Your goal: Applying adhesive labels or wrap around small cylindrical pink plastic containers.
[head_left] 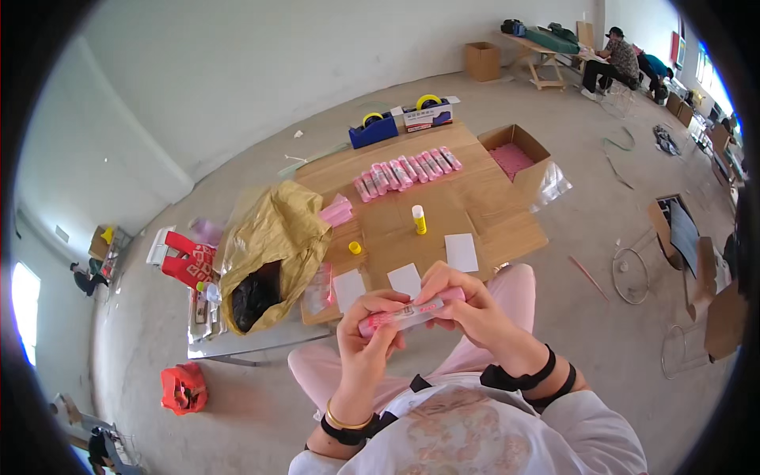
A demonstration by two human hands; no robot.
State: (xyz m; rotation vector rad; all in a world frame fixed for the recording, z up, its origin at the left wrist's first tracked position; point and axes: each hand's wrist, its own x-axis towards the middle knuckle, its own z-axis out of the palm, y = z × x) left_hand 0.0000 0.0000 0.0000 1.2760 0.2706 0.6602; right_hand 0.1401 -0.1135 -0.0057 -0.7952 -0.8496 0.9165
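Note:
Between my two hands is a pink roll (pixel 411 316) with a pale printed label around its middle. My left hand (pixel 368 324) grips its left end, fingers and thumb closed on it. At the other end my right hand (pixel 467 299) pinches the roll near the label. Just beyond my hands, white paper slips (pixel 461 252) lie on the cardboard-topped table (pixel 332 170). An uncapped yellow glue stick (pixel 419 219) stands upright there, its yellow cap (pixel 355 248) apart to the left. Farther back lies a row of several similar pink rolls (pixel 408 172).
Two tape dispensers, one blue (pixel 373 131), stand at the table's far edge. A gold sack (pixel 277 229) with a black bag inside fills the left side. An open carton (pixel 514 162) stands off the right edge. A red bag (pixel 184 388) sits on the floor. Other people work far off.

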